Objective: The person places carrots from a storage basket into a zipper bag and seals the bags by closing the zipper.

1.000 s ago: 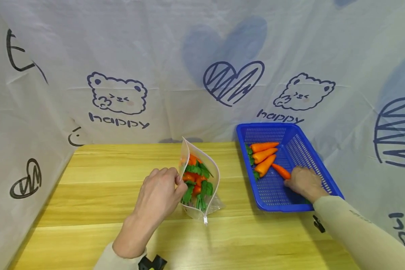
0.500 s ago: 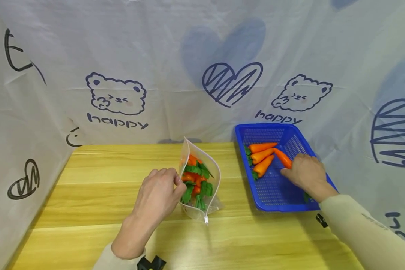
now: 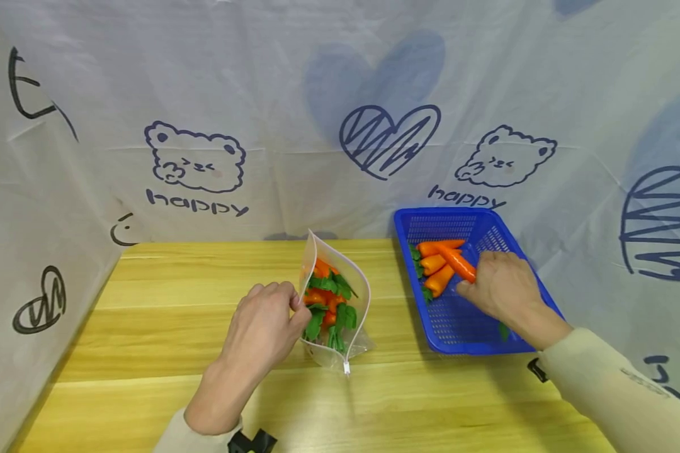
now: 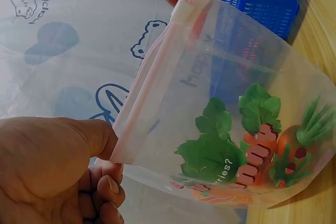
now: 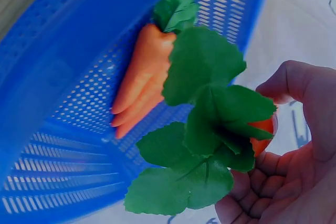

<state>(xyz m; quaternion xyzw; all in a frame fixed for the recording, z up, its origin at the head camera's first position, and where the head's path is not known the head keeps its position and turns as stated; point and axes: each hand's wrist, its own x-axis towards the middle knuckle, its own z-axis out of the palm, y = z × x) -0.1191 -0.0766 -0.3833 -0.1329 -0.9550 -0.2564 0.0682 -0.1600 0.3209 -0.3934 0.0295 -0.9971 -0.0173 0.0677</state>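
Observation:
A clear zip bag (image 3: 335,301) stands open on the wooden table, holding several toy carrots with green leaves. My left hand (image 3: 266,324) pinches the bag's left rim (image 4: 140,116) between thumb and fingers. To the right, my right hand (image 3: 501,286) grips an orange toy carrot (image 3: 458,263) above the blue mesh basket (image 3: 490,239). In the right wrist view the carrot's green leaves (image 5: 207,129) stick out from my curled fingers (image 5: 273,174). Other carrots (image 3: 437,264) lie in the basket (image 5: 63,77), beneath the held one.
A printed white cloth (image 3: 340,113) with bears and hearts walls the table (image 3: 147,327) at the back and both sides. The basket sits at the table's back right, against the cloth.
My right hand has lifted the carrot from the basket's floor and carried it up and left, over the other carrots. The left hand has kept still on the bag's rim.

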